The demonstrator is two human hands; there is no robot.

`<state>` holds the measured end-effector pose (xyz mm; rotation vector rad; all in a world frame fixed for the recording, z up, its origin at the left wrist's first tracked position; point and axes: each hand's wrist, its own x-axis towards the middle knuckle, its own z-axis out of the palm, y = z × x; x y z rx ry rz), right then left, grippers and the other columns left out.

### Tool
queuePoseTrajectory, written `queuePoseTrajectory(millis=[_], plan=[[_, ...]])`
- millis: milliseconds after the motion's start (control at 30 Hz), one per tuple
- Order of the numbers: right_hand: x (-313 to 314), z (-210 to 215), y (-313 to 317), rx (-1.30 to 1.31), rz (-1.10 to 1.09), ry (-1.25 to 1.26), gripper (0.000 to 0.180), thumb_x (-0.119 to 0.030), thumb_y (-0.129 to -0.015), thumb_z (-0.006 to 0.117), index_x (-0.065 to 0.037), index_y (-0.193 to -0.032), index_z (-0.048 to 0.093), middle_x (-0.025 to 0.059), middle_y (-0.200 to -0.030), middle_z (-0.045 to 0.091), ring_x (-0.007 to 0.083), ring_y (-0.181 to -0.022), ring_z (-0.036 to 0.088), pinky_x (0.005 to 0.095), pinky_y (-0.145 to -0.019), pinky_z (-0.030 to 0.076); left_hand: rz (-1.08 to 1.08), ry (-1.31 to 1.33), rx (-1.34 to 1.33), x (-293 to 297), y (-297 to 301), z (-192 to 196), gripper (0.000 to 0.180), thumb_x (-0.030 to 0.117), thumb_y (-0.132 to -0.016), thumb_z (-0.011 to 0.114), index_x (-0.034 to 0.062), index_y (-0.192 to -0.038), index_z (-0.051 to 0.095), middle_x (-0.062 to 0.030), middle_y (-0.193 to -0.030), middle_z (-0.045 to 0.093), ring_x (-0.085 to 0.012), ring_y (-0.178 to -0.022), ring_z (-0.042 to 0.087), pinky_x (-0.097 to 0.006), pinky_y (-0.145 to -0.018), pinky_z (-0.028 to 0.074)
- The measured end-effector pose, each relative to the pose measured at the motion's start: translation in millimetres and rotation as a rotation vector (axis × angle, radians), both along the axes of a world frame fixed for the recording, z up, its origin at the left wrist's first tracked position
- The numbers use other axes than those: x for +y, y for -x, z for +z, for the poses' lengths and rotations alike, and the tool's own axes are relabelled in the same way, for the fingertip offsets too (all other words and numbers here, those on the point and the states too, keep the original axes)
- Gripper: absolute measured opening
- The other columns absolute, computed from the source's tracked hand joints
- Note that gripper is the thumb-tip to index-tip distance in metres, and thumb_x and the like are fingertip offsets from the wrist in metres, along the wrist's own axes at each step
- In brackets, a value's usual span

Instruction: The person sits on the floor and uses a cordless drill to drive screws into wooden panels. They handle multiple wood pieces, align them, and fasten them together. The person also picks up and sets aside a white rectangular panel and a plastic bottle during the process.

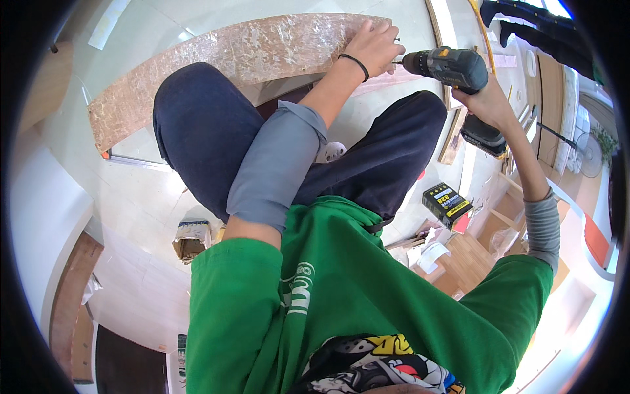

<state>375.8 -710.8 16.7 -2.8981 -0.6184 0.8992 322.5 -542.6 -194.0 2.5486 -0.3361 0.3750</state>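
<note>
A long reddish-brown wooden board (243,49), scuffed with pale marks, lies across in front of my knees and looks curved in this view. At its right end, my left hand (371,50) is closed round the edge, with a black band on the wrist. My right hand (489,104) grips the handle of a black-and-grey cordless drill (453,67). The drill points left at the board's end face, its bit tip close beside my left fingers. Whether the tip touches the wood, or a screw sits there, is too small to tell.
A black-and-yellow box (447,206) stands on the floor to my right, near loose scraps and wooden panels (467,259). An open small carton (191,240) is by my left. Another person's dark-clothed legs (548,29) show at the far right, and a fan (588,155) stands beyond.
</note>
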Motion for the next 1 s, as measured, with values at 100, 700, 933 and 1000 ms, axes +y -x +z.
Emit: queuePoseTrajectory(millis=[100,700,933,1000], plan=[[0,1,1,-0.020,0.010,-0.021,0.036,-0.016,-0.077,0.074,-0.004,-0.109,0.064,0.0110,-0.086,0.069,0.0204,-0.071,0.065,0.0344,-0.070,0.053,-0.030,0.010,-0.014,2,-1,1,0.036,0.037,-0.072,0.081,0.0200,-0.103,0.075,-0.0027,-0.112,0.060,-0.0220,-0.121,0.050,-0.047,-0.098,0.036],[0,10,0,0.016,-0.001,-0.079,0.026,-0.018,-0.075,0.071,0.001,-0.093,0.067,0.0114,-0.070,0.067,0.0203,-0.054,0.063,0.0342,-0.060,0.053,-0.099,0.051,0.131,16,7,3,0.044,0.041,-0.073,0.079,0.0199,-0.111,0.071,-0.0045,-0.113,0.057,-0.0232,-0.119,0.049,-0.048,-0.098,0.032],[-3,9,-6,-0.066,0.173,-0.168,0.032,-0.021,-0.072,0.072,0.001,-0.095,0.068,0.0181,-0.072,0.068,0.0285,-0.066,0.066,0.0375,-0.069,0.054,-0.104,0.049,0.167,6,0,7,0.041,0.041,-0.077,0.077,0.0145,-0.107,0.071,-0.0052,-0.112,0.057,-0.0242,-0.121,0.049,-0.050,-0.096,0.035],[-3,8,-7,-0.055,0.151,-0.171,0.032,-0.021,-0.071,0.072,0.001,-0.094,0.068,0.0193,-0.074,0.068,0.0297,-0.067,0.067,0.0378,-0.070,0.054,-0.105,0.042,0.161,3,-3,9,0.039,0.039,-0.079,0.076,0.0098,-0.104,0.071,-0.0056,-0.112,0.057,-0.0245,-0.120,0.049,-0.051,-0.098,0.035]])
